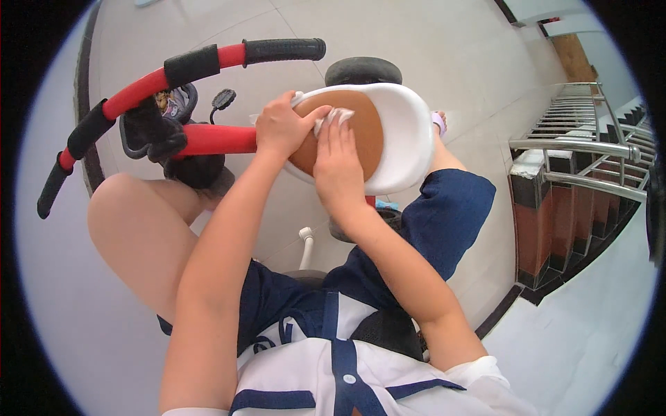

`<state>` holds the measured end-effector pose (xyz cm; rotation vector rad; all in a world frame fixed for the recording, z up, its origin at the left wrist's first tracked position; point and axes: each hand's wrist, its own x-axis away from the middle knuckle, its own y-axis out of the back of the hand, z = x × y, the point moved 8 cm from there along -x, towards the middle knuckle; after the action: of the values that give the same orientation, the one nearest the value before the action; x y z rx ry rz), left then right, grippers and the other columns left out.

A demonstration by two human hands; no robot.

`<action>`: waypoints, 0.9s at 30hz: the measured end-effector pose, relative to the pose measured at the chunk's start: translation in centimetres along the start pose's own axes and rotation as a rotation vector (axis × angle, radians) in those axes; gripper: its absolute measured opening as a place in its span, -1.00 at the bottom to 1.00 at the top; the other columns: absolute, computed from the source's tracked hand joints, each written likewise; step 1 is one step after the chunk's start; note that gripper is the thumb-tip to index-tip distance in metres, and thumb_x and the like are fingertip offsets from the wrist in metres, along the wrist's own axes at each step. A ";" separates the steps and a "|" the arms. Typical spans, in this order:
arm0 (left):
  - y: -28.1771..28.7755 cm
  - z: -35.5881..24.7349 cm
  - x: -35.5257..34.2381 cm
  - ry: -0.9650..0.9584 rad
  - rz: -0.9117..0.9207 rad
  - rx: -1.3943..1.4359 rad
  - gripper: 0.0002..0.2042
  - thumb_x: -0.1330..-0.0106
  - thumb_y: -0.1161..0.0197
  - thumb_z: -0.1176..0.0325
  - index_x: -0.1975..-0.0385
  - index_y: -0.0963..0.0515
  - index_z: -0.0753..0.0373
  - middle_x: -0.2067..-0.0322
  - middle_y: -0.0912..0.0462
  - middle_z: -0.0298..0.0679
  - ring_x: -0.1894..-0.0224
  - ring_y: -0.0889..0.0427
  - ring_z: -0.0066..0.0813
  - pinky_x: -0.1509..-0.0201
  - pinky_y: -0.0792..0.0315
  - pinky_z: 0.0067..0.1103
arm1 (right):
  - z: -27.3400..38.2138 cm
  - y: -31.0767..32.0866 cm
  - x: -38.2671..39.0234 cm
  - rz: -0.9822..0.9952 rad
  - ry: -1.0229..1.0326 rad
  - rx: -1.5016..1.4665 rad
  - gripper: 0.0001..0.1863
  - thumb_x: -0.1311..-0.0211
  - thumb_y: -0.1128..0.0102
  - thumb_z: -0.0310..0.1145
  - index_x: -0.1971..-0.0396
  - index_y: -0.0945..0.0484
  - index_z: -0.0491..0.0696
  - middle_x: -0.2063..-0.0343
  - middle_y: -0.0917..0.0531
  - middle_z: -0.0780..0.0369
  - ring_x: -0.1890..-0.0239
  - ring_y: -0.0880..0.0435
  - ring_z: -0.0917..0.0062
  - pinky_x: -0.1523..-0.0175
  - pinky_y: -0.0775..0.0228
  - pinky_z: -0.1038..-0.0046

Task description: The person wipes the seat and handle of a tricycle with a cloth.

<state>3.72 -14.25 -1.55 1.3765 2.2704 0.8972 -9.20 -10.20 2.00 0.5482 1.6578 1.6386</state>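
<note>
A child's tricycle stands between my knees, with a white plastic seat [409, 132] and a brown oval seat pad [371, 139]. My right hand [338, 166] lies over the pad, its fingertips pressing a crumpled white wipe [338, 116] onto it. My left hand [279, 128] is curled around the seat's left end, its thumb stretched toward the wipe. Some of its fingers are hidden behind the rim. Left of that hand runs the tricycle's red frame tube [218, 139], leading to a curved red handlebar [139, 89] with black grips.
Black wheels [364, 70] show beyond and below the seat. A black pedal [223, 100] sticks out near the handlebar. Behind my hands is a white bent tube [306, 249]. Metal stair railings [583, 147] and tiled steps [538, 229] stand at the right. The floor [479, 229] is pale tile.
</note>
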 end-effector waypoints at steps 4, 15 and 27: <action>0.8 0.3 0.2 -0.014 -0.013 -0.015 -0.27 0.06 -0.42 -0.23 0.11 -0.61 0.36 0.27 -0.69 0.03 0.21 -0.70 -0.10 0.11 -0.57 -0.33 | 1.7 0.8 4.0 0.129 0.157 0.031 -0.40 -0.16 -0.05 -0.36 -0.17 -0.31 -0.40 -0.16 -0.40 -0.18 -0.31 -0.29 0.03 -0.44 0.00 0.14; 0.5 -1.1 0.2 -0.073 -0.064 -0.012 -0.31 0.02 -0.38 -0.24 0.16 -0.62 0.34 0.25 -0.69 -0.02 0.17 -0.67 -0.09 0.08 -0.55 -0.31 | -3.6 1.5 -1.6 -0.001 -0.079 0.074 -0.21 -0.18 -0.17 -0.06 -0.22 -0.25 -0.40 -0.27 -0.25 -0.18 -0.38 -0.16 0.04 -0.48 0.13 0.16; 0.9 0.2 0.4 -0.038 -0.053 -0.005 -0.28 0.01 -0.37 -0.25 0.12 -0.60 0.37 0.22 -0.68 -0.01 0.13 -0.67 -0.10 0.03 -0.54 -0.33 | 0.4 3.5 5.7 0.237 0.089 -0.059 -0.23 -0.10 -0.25 -0.19 -0.22 -0.24 -0.37 -0.22 -0.32 -0.13 -0.32 -0.28 0.07 -0.45 0.01 0.19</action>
<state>4.22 -13.51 -1.03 1.3144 2.2636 0.8516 -13.16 -5.39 4.28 0.6711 1.6530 1.9009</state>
